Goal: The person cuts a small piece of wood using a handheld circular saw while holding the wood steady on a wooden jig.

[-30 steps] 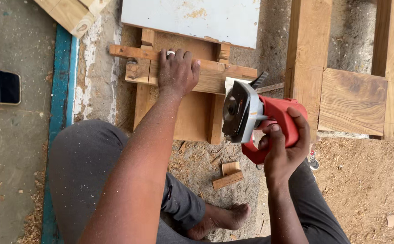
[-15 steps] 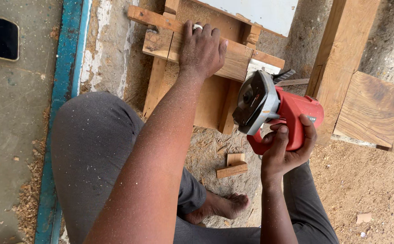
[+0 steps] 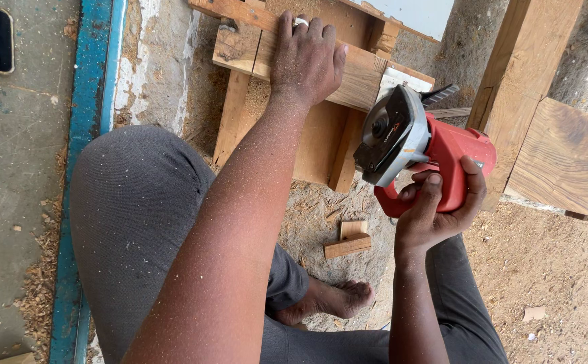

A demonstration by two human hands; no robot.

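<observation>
So the red handheld circular saw with the grey metal blade guard (image 3: 418, 152) sits right of centre in the frame, held up off the ground with the guard end tilted toward the upper left. The right hand (image 3: 435, 212) has it from below, fingers wrapped fully closed around the red handle and the thumb up along the far side. The guard's front edge is just beside the right end of the wooden plank (image 3: 348, 71) lying across the top of the frame; can't tell if the blade is actually touching wood.

The left hand (image 3: 306, 57) is at top centre, palm down and flat on that plank, fingers stretched out and close together, pressing rather than gripping anything. There's a pale ring on one finger. The forearm is dusted all over with fine sawdust.

The plank lies across a rough wooden frame of upright boards (image 3: 321, 145) underneath it. Below the saw, on the sawdusty ground, a small wooden offcut block (image 3: 349, 239) lies near the person's bare foot (image 3: 338, 300). Grey trousers fill the lower middle. Far left there's a blue painted strip (image 3: 85, 168) along a concrete slab, and a big grained wooden slab (image 3: 563, 158) leans at the right edge.
</observation>
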